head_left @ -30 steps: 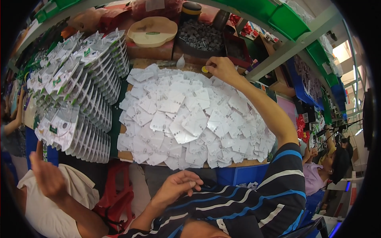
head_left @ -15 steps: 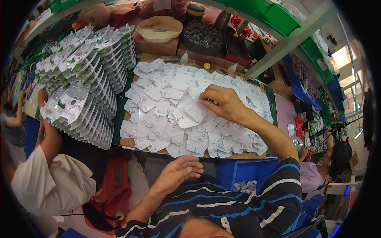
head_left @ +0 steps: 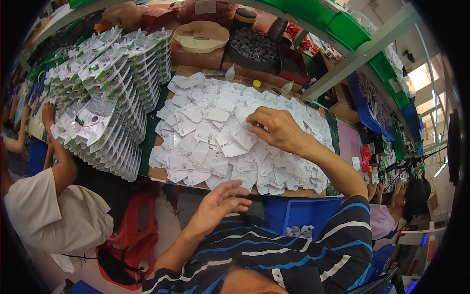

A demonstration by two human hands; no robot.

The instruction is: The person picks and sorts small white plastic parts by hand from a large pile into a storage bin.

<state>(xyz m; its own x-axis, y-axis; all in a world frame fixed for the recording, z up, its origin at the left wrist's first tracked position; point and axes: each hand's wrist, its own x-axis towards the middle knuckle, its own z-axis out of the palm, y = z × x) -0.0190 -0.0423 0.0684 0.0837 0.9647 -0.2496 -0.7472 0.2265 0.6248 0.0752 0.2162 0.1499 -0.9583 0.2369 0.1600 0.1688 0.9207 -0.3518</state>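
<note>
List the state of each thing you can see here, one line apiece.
Right hand: fingers curled above the heap; whether it grips anything is unclear
Left hand: open, apart from the heap
White plates: loose, overlapping in a heap
White panels: stacked
Black tub: open, holding grey pieces
Blue bin: open, some pieces inside

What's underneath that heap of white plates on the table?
A brown board shows along parts of the edge of the heap of white plates; beneath the middle, the overlapping plates cover everything. The right hand hides some plates too.
</note>
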